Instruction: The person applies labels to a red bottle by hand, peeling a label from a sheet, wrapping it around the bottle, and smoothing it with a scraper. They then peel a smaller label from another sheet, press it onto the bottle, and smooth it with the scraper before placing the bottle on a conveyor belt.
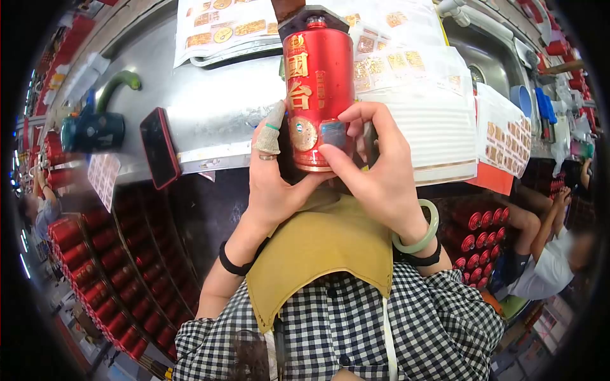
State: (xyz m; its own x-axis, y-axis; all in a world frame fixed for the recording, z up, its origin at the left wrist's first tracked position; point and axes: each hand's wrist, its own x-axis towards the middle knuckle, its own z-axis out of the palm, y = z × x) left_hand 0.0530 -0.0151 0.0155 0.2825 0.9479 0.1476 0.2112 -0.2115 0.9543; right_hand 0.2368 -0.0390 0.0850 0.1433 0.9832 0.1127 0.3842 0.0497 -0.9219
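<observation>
Bottling workshop: crated red bottles (95, 279)

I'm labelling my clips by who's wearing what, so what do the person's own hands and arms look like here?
The left hand wears a grey finger cot with a green rim, a ring below it and a black wristband. The right hand has a pale green bangle and a black band at the wrist. Both arms have black-and-white checked sleeves.

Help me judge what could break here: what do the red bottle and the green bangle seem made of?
The red bottle looks like glossy glazed ceramic or coated glass, judging by the sharp highlights down its side; painted metal cannot be ruled out. The green bangle on the right wrist is pale, smooth and slightly translucent, so jade-like stone or glass.
</observation>
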